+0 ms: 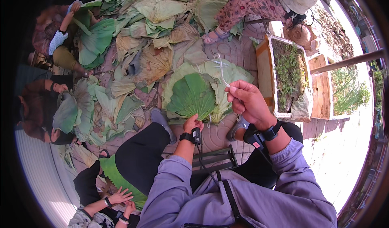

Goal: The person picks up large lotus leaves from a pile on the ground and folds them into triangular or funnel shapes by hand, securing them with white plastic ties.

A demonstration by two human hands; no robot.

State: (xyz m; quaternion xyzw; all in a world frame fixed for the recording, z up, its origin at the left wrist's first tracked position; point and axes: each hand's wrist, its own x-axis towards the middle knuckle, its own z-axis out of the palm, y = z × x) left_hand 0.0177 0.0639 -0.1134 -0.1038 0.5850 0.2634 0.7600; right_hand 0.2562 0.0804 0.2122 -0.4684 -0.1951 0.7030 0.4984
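Note:
My left hand [192,125] is closed on the near end of a green folded lotus leaf [190,96], fingers at the point where its veins meet. Beneath it a stack of paler lotus leaves [235,75] lies fanned out on the paving between my feet. To the right and above the stack, my right hand [248,101] pinches a thin white strip of string [223,72] between thumb and fingers. The string's loose upper end hangs over the pale leaves. Another bit of white string shows by the near edge of the stack, beside my left hand.
Drying lotus leaves [158,9] cover the paving ahead and to the left. People sit at the left, lower left and far right, several handling leaves. Planter boxes [265,66] with soil and greenery stand at the right. A dark stool [214,158] is beneath me.

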